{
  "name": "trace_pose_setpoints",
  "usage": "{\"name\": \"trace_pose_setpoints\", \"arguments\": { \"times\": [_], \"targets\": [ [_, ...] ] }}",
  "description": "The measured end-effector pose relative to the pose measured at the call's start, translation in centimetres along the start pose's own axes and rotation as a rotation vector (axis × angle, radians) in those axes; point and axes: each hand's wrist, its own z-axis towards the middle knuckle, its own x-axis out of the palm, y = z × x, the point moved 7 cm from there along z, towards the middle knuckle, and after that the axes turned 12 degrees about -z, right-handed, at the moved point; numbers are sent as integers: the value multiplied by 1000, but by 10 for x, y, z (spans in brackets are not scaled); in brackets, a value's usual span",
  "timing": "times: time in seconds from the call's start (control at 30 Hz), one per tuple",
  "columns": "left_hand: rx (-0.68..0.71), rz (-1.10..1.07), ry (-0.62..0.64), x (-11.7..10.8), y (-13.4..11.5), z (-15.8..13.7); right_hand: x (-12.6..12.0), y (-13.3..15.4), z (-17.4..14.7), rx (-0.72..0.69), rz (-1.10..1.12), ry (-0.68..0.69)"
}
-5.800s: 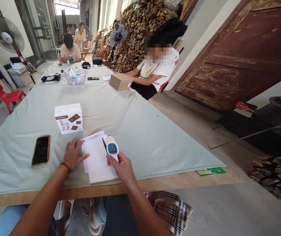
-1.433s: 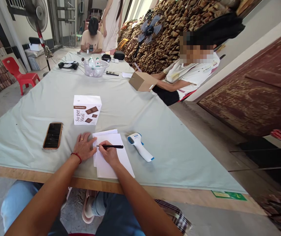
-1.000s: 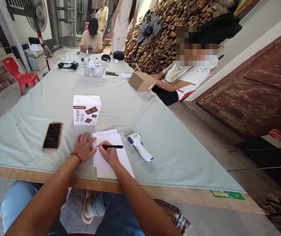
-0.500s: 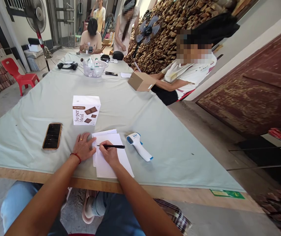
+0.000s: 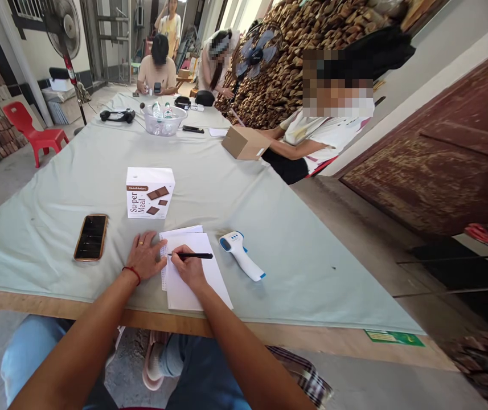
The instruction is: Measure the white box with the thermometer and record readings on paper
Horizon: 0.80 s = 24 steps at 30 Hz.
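Observation:
Pinched in my right hand (image 5: 189,270) is a black pen (image 5: 196,255), its tip against the upper left of a white sheet of paper (image 5: 201,293). My left hand (image 5: 144,257) lies flat with fingers spread, its fingertips on the paper's left edge, where a strip of small marks shows. More paper lies under the top sheet. To the right rests a white and blue infrared thermometer (image 5: 242,256). A white box with chocolate pictures (image 5: 150,193) stands upright beyond my hands. Left of my hands is a smartphone (image 5: 91,237) in an orange-brown case, screen dark.
A pale green cloth (image 5: 295,273) covers the long table. Farther off are a clear plastic basin (image 5: 164,124) with bottles, a cardboard box (image 5: 245,142) and a black headset-like item (image 5: 117,115). A person (image 5: 324,136) sits at the right; several others are at the far end.
My right hand and the pen have shifted very slightly left on the paper. My left hand stays put. At the far end, a standing person has bent toward the fan.

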Motion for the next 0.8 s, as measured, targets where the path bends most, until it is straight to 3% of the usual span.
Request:
{"name": "trace_pose_setpoints", "arguments": {
  "times": [0.43,0.8],
  "targets": [
    [-3,-15,-19,2,2,0,-5,-7,1,24,-10,-70],
    [0,-17,-13,1,1,0,-3,-9,1,19,-83,-50]
  ]
}}
